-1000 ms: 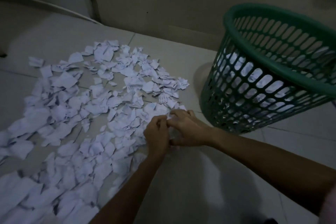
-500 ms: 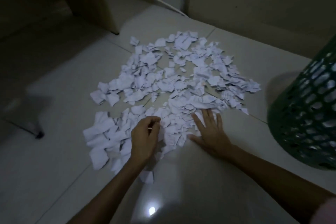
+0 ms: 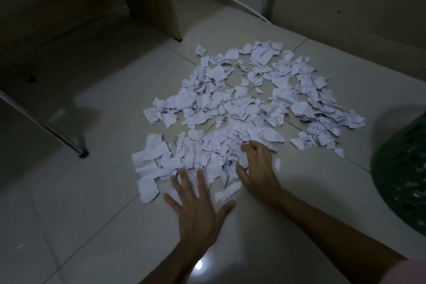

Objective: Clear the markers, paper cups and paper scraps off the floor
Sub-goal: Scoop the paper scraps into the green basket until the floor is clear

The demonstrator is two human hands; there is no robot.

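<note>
Lying spread over the pale tiled floor, a wide pile of torn white paper scraps covers the middle of the head view. Taking that pile as the landmark, the left hand sits at its near edge, palm down, its grip spread flat with straight fingers fanned out, the fingertips reaching onto the nearest scraps. The right hand rests on the pile's near right corner with its fingers curled down into the paper; its grip looks bunched around some scraps, though how much it actually holds cannot be told in the dim light. A few loose pieces lie just beside both hands on the near side. Right of the pile, well apart from it, part of a green plastic basket with a slotted wall shows at the edge. Beyond the pile on its far left stands a wooden furniture leg, and farther left a thin metal leg slants to the floor.
</note>
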